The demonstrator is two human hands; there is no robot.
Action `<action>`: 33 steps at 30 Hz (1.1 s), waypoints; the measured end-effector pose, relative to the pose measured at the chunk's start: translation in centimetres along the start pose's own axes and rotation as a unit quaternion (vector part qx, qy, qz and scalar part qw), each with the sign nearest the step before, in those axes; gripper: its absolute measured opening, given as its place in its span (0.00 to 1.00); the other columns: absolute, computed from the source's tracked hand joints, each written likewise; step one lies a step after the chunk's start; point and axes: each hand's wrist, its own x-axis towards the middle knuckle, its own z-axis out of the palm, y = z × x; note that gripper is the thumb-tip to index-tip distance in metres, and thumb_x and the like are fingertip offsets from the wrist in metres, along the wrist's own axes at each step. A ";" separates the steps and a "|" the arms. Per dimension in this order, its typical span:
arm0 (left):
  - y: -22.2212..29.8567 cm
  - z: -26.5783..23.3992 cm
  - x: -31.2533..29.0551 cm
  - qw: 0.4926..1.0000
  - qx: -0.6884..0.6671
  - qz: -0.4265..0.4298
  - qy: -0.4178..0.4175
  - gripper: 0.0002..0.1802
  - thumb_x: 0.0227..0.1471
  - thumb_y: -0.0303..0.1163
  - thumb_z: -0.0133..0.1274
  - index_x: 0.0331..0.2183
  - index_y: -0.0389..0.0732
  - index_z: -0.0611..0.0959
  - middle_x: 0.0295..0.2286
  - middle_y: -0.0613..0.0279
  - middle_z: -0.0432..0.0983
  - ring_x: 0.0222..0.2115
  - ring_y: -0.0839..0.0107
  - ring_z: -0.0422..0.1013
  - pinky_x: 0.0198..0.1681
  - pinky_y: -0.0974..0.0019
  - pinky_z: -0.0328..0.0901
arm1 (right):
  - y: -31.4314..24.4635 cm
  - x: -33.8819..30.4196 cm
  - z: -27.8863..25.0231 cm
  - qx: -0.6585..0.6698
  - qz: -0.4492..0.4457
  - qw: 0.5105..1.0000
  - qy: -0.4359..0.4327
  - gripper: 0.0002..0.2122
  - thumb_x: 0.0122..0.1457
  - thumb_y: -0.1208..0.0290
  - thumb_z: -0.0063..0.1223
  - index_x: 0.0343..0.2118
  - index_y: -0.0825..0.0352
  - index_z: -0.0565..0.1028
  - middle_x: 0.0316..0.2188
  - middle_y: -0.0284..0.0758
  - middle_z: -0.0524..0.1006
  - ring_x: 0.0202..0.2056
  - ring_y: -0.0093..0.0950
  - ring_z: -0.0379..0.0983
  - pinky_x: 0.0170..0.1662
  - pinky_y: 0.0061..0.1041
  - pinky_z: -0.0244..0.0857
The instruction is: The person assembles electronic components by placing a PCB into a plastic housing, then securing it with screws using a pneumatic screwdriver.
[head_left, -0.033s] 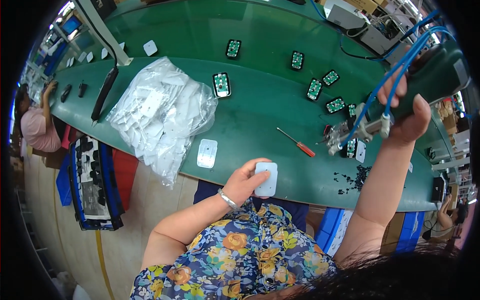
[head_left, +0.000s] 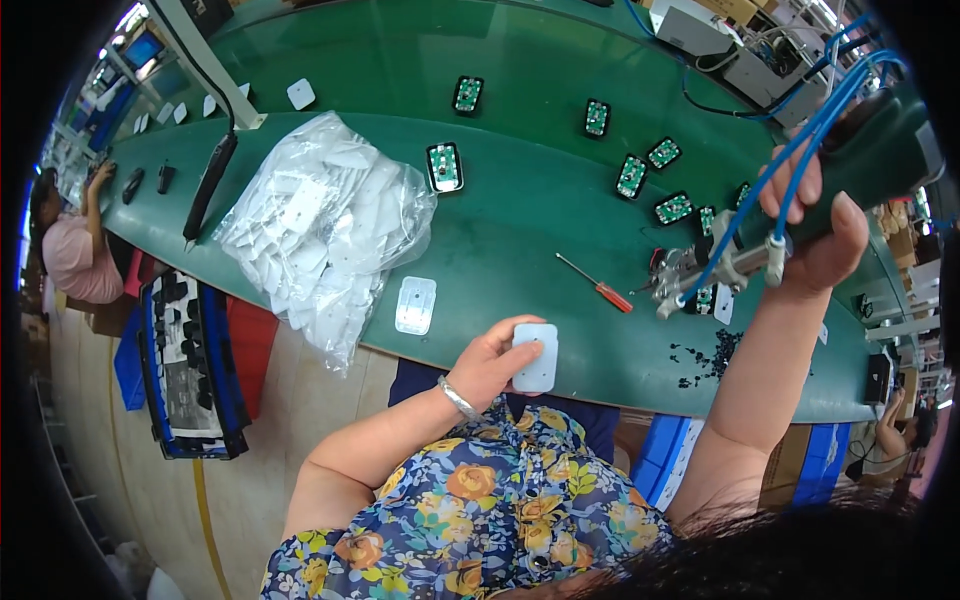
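White cover (head_left: 535, 357) at the near desk edge, pinched in the left hand (head_left: 492, 362), fingers (head_left: 512, 327) clamped along its left side; long axis running near to far. Green power driver (head_left: 800, 215) up at the right, off the desk, right hand (head_left: 815, 235) wrapped tight round its body, nose (head_left: 672, 285) pointing left and down, blue hoses (head_left: 800, 130) trailing to the far right. Cover well apart from the nose, to its left and nearer; left hand plainly the closer one. Second white cover (head_left: 415, 305) flat on the green desk (head_left: 520, 200) just left and beyond. Red screwdriver (head_left: 597, 283) between cover and nose. Bag of white parts (head_left: 320, 225) at left, small circuit boards (head_left: 632, 175) scattered far, black screws (head_left: 705, 352) near right. Busy workshop, another person (head_left: 70, 250) seated far left.
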 end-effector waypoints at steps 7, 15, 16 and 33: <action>-0.4 0.3 0.4 0.999 0.004 -0.006 -0.038 0.21 0.48 0.27 0.47 0.46 0.42 0.66 0.34 0.61 0.69 0.30 0.69 0.71 0.27 0.68 0.70 | 0.3 -1.8 3.4 0.061 -0.006 0.998 -0.008 0.28 0.48 0.63 0.49 0.48 0.74 0.53 0.21 0.28 0.62 0.20 0.15 0.58 0.25 0.15 0.58; 0.7 1.9 0.9 0.990 0.107 0.039 -0.078 0.20 0.46 0.27 0.48 0.44 0.39 0.67 0.27 0.64 0.72 0.23 0.80 0.69 0.18 0.78 0.64 | -0.2 -2.0 4.7 0.022 -0.007 1.000 0.011 0.32 0.49 0.61 0.48 0.52 0.74 0.48 0.20 0.26 0.62 0.18 0.15 0.59 0.21 0.15 0.60; 0.9 2.1 0.9 0.990 0.107 0.039 -0.078 0.20 0.46 0.27 0.48 0.44 0.39 0.67 0.27 0.64 0.72 0.23 0.80 0.69 0.18 0.78 0.64 | -0.1 -2.0 4.8 0.022 -0.008 1.000 0.012 0.32 0.49 0.61 0.48 0.52 0.74 0.48 0.20 0.26 0.62 0.18 0.15 0.59 0.21 0.15 0.60; 0.9 3.0 1.3 0.992 0.090 0.048 -0.073 0.19 0.45 0.26 0.49 0.43 0.37 0.68 0.24 0.63 0.72 0.20 0.80 0.69 0.17 0.77 0.64 | 0.5 -2.0 4.8 0.052 -0.027 0.998 -0.021 0.31 0.50 0.61 0.48 0.52 0.73 0.50 0.21 0.27 0.62 0.17 0.16 0.58 0.21 0.15 0.59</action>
